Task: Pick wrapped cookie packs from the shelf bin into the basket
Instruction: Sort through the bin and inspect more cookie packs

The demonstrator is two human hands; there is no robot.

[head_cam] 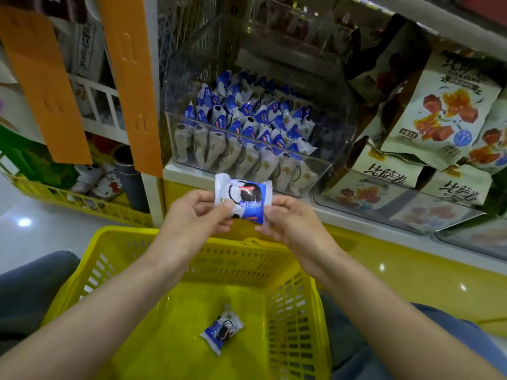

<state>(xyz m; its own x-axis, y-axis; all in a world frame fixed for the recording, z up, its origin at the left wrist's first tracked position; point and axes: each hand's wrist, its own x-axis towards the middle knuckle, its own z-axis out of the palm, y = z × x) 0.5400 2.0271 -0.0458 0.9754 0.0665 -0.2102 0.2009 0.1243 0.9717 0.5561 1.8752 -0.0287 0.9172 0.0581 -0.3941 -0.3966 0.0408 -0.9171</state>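
A wrapped cookie pack [242,197], white and blue with a dark round cookie printed on it, is held up in both hands near the centre of the view. The left hand [196,215] pinches its 9 o'clock end between thumb and curled fingers; the right hand [285,218] pinches the 3 o'clock end near the lower corner. The pack's long axis runs roughly from 9 to 3 o'clock, printed face toward the camera. The fingertips behind the wrapper are hidden. From the grip, the yellow basket [153,234] lies straight toward 6 o'clock, its far rim just under the wrists, so the pack probably only needs lowering and releasing; neither hand looks clearly nearer the opening. One pack in the basket [222,331] already lies flat on the floor, its long axis slanting from 7 to 1 o'clock. At 12 o'clock from the hands, the clear shelf bin [333,138] holds many more stacked packs [247,124] standing in rows. Large snack bags [439,111] fill the shelf toward 2 o'clock, and orange card strips [131,78] hang toward 10 o'clock. Both forearms cover parts of the basket's sides, its near edge is cut off by the frame, and the wrapper's lettering is too small to read.
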